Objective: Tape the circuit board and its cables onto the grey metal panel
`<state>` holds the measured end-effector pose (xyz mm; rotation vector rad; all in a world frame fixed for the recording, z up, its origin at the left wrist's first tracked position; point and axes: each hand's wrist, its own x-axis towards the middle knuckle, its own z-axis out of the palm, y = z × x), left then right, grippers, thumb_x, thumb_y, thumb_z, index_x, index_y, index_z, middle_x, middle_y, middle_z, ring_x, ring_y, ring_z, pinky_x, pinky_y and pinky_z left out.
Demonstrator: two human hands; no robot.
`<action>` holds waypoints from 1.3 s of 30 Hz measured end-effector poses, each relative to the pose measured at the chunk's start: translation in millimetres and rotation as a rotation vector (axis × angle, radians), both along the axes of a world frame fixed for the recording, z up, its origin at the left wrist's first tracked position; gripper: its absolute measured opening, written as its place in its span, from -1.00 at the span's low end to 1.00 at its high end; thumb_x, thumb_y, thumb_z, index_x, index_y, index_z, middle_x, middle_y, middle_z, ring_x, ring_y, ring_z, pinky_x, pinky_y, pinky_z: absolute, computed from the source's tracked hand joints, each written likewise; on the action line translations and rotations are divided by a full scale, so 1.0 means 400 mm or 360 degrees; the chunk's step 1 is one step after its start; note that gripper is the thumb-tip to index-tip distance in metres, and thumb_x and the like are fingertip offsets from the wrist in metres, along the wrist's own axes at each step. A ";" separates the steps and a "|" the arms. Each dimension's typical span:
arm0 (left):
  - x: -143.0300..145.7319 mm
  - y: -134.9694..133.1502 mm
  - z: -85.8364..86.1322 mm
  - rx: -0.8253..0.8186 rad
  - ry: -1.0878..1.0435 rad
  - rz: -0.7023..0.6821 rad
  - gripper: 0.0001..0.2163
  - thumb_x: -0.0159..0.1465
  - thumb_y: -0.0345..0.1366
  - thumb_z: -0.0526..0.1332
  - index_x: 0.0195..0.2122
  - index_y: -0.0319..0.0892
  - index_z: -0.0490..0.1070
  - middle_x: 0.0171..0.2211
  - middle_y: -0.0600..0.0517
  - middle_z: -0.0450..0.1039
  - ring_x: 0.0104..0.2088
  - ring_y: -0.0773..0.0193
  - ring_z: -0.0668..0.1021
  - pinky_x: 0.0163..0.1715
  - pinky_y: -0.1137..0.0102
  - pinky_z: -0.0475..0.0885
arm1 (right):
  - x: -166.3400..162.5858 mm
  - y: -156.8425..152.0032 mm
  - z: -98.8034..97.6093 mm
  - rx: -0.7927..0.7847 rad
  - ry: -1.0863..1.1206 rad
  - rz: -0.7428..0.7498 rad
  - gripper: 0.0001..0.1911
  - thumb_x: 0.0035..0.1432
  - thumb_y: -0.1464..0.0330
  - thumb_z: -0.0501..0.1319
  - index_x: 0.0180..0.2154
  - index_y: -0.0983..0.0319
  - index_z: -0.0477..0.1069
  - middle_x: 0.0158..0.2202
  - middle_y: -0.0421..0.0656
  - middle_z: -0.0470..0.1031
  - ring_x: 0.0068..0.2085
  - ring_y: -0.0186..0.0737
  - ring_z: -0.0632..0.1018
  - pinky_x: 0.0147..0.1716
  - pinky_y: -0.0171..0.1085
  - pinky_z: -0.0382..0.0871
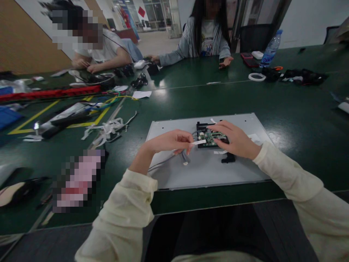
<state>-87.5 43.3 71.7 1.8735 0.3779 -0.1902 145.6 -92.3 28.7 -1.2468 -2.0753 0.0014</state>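
A pale grey metal panel (169, 178) lies in front of me, with a green circuit board (209, 138) in a black frame (203, 125) on it. At the board's left side, my left hand (176, 141) is closed in a pinch on a strip of white tape (199, 142). A grey cable (163, 161) passes beneath this hand, and its white connector (185, 163) hangs below the fingers. Over the right part of the board rests my right hand (236, 140), thumb and fingers apart; whether they touch it is hard to tell. A black bracket (228, 158) sits just below.
Left of the panel lie tangled white strips (109, 129) and a blurred pink phone-like object (79, 182). A computer mouse (16, 191) is at the far left. Across the table two people sit, near a water bottle (271, 49) and a white tape roll (256, 76).
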 end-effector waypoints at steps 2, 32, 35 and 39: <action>0.005 -0.007 -0.002 -0.0059 0.0010 -0.0015 -0.75 0.23 -0.11 0.21 -0.35 -0.23 0.38 -0.51 0.04 0.49 -0.71 0.53 0.30 -0.71 0.59 0.15 | -0.008 -0.002 -0.002 -0.0005 -0.0064 0.0150 -0.56 0.21 0.43 0.11 0.13 0.19 0.29 -0.05 -0.03 0.42 -0.05 -0.16 0.45 -0.08 -0.11 0.41; -0.018 0.061 -0.061 0.1050 0.0053 0.0458 -0.72 0.21 -0.20 0.12 -0.59 -0.22 0.30 -0.66 0.11 0.40 -0.64 0.45 0.35 -0.56 0.52 0.19 | -0.136 0.029 0.014 -0.0011 -0.0514 0.0122 -0.73 0.30 0.45 0.04 -0.12 0.30 0.50 0.00 -0.08 0.51 0.08 -0.17 0.46 0.10 -0.10 0.35; -0.028 0.067 -0.063 0.1230 0.0069 0.0356 -0.72 0.22 -0.22 0.10 -0.61 -0.19 0.25 -0.66 0.12 0.37 -0.61 0.43 0.35 -0.52 0.50 0.18 | -0.167 0.037 -0.009 -0.0028 -0.0604 0.0147 -0.71 0.30 0.47 0.01 -0.05 0.37 0.44 0.06 0.03 0.45 0.10 -0.17 0.44 0.16 -0.06 0.26; -0.034 0.067 -0.062 0.1430 0.0076 0.0233 -0.72 0.24 -0.21 0.08 -0.59 -0.18 0.23 -0.67 0.13 0.29 -0.60 0.40 0.30 -0.52 0.46 0.12 | -0.186 0.034 -0.030 0.0008 -0.0699 0.0218 -0.70 0.31 0.50 -0.03 -0.06 0.42 0.41 0.04 0.10 0.45 0.09 -0.18 0.45 0.19 -0.07 0.21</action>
